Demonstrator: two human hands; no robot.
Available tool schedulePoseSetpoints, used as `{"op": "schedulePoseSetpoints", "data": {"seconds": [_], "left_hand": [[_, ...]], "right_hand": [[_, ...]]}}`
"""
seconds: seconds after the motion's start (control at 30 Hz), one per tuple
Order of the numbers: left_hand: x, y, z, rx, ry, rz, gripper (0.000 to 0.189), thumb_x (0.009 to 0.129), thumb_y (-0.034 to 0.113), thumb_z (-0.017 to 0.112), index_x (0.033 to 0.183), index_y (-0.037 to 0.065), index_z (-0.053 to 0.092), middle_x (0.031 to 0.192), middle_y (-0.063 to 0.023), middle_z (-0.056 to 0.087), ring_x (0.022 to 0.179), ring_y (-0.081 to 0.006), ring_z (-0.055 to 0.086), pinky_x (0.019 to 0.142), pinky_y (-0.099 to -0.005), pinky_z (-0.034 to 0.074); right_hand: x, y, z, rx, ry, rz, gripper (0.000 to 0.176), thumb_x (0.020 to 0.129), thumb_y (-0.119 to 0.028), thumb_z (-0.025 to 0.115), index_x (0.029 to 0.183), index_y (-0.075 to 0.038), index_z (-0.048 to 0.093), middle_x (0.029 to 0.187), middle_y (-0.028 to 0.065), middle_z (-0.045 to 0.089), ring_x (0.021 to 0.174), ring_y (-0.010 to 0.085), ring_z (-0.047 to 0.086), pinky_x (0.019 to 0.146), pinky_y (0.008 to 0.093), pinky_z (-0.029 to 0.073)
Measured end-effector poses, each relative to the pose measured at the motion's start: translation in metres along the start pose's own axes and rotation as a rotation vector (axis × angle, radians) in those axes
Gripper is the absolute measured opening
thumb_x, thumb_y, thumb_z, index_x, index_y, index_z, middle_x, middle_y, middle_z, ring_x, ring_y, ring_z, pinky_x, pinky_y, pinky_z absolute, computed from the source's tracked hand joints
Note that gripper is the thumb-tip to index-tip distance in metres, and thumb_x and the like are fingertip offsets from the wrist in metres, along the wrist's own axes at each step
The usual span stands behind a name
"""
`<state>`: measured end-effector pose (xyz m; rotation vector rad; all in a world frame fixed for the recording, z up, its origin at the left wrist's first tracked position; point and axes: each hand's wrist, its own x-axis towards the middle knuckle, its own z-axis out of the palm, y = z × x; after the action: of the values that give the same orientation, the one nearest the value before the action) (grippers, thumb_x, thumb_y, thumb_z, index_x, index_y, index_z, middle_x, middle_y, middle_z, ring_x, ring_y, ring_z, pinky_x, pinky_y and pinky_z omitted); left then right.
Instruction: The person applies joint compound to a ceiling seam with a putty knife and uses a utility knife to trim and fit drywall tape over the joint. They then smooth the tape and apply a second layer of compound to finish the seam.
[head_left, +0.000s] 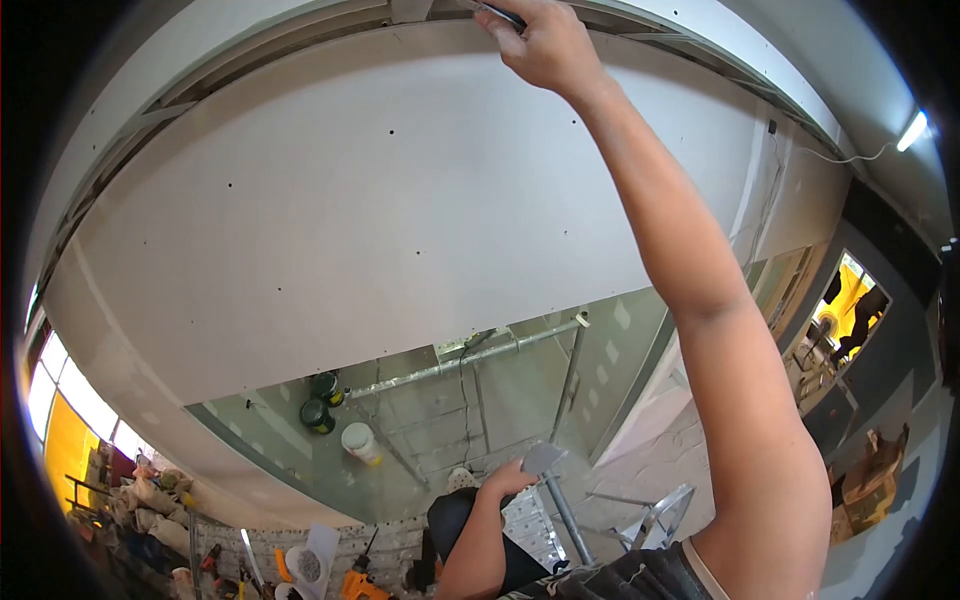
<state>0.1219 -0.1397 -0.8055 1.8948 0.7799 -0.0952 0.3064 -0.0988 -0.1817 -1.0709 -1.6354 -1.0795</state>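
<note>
My right hand (548, 48) is stretched up to the top edge of the white wall panel (400, 190), closed around a putty knife (508, 16). Only its dark handle and a bit of its grey blade show at the frame's upper edge. Low in the view, near my body, my left hand (508, 479) grips a second, broad-bladed putty knife (543, 458). That blade points up and to the right. Small dark screw spots dot the panel.
A scaffold rail (470, 360) stands below the panel. A white bucket (360, 441) and dark green tubs (317, 416) are on the floor. A ladder (660, 515) is at lower right. An orange drill (364, 585) lies among tools. Overhead runs a curved ceiling frame (190, 85).
</note>
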Motion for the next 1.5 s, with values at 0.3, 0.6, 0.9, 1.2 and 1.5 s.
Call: {"op": "schedulePoseSetpoints", "data": {"seconds": [0.3, 0.6, 0.9, 1.2, 1.5], "left_hand": [[0.012, -0.013, 0.017, -0.035, 0.042, 0.045, 0.056, 0.079, 0.028, 0.077, 0.124, -0.004, 0.065, 0.099, -0.0174, 0.074, 0.09, -0.024, 0.07, 0.078, -0.0404, 0.056], [0.007, -0.029, 0.014, -0.037, 0.022, -0.045, 0.053, 0.078, 0.032, 0.077, 0.12, 0.001, 0.067, 0.104, -0.015, 0.074, 0.094, -0.0253, 0.069, 0.086, -0.0386, 0.053], [0.01, -0.024, 0.019, -0.03, -0.002, -0.045, 0.054, 0.077, 0.032, 0.077, 0.119, 0.0, 0.066, 0.095, -0.0131, 0.074, 0.083, -0.0237, 0.068, 0.076, -0.0396, 0.054], [0.027, -0.036, 0.032, -0.044, -0.021, -0.038, 0.049, 0.076, 0.032, 0.078, 0.114, 0.002, 0.069, 0.091, -0.0118, 0.074, 0.073, -0.0205, 0.068, 0.067, -0.0371, 0.054], [0.03, -0.043, 0.031, -0.043, -0.006, -0.023, 0.046, 0.075, 0.032, 0.077, 0.108, 0.001, 0.072, 0.083, -0.0113, 0.073, 0.071, -0.0195, 0.067, 0.065, -0.0367, 0.053]], "right_hand": [[0.004, -0.02, -0.043, -0.15, -0.207, 0.02, 0.038, 0.106, -0.021, 0.051, 0.142, -0.024, 0.063, 0.129, 0.0144, 0.069, 0.115, 0.0319, 0.066, 0.103, 0.0456, 0.052], [-0.007, -0.015, -0.01, 0.168, -0.11, 0.143, 0.039, 0.105, -0.02, 0.053, 0.143, -0.021, 0.062, 0.129, 0.0138, 0.07, 0.117, 0.0319, 0.066, 0.103, 0.0452, 0.053], [0.017, -0.019, -0.048, -0.057, -0.254, 0.074, 0.04, 0.103, -0.019, 0.055, 0.141, -0.021, 0.064, 0.117, 0.0131, 0.075, 0.101, 0.0306, 0.072, 0.097, 0.0457, 0.055], [0.004, -0.027, -0.049, -0.163, -0.122, -0.135, 0.059, 0.095, -0.022, 0.067, 0.151, -0.018, 0.05, 0.113, 0.0197, 0.073, 0.104, 0.0347, 0.071, 0.096, 0.0465, 0.057], [0.071, -0.045, -0.031, -0.202, -0.13, -0.028, 0.024, 0.089, -0.015, 0.069, 0.108, 0.0, 0.067, 0.106, 0.0226, 0.068, 0.105, 0.0392, 0.065, 0.095, 0.0488, 0.053]]}}
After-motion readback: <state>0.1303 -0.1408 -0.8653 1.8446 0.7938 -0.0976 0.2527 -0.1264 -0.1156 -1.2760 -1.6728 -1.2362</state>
